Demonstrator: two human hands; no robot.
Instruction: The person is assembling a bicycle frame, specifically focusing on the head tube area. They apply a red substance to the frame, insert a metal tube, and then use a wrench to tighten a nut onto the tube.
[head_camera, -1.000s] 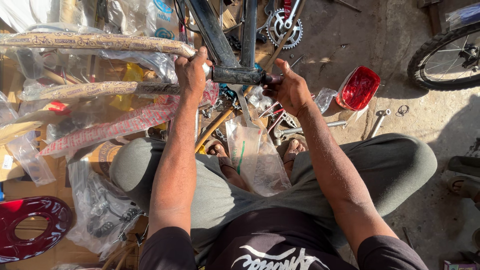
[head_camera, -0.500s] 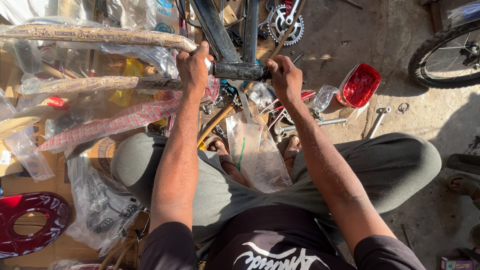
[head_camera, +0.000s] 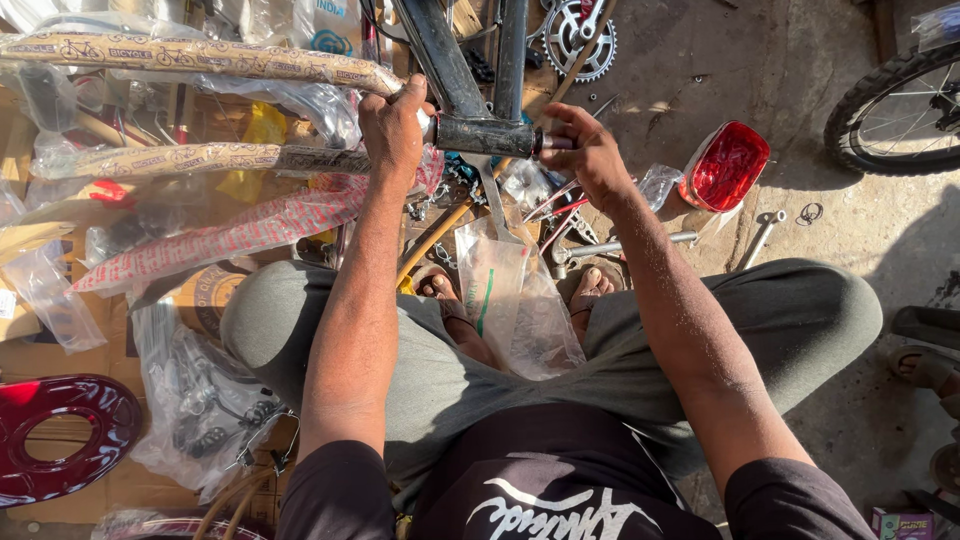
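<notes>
Partly hidden, bracket shell (head_camera: 487, 135) in left hand's (head_camera: 393, 125) closed grip; right hand's (head_camera: 590, 150) unclear.

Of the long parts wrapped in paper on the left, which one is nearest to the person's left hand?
The topmost wrapped tube: its right end reaches the left hand at the bicycle frame. The second tube and the reddish one lie lower.

The dusty floor (head_camera: 800, 90) holds a red light (head_camera: 725, 165), a spanner (head_camera: 760, 235), plastic bags (head_camera: 190, 400) and a red ring (head_camera: 60, 435).
</notes>
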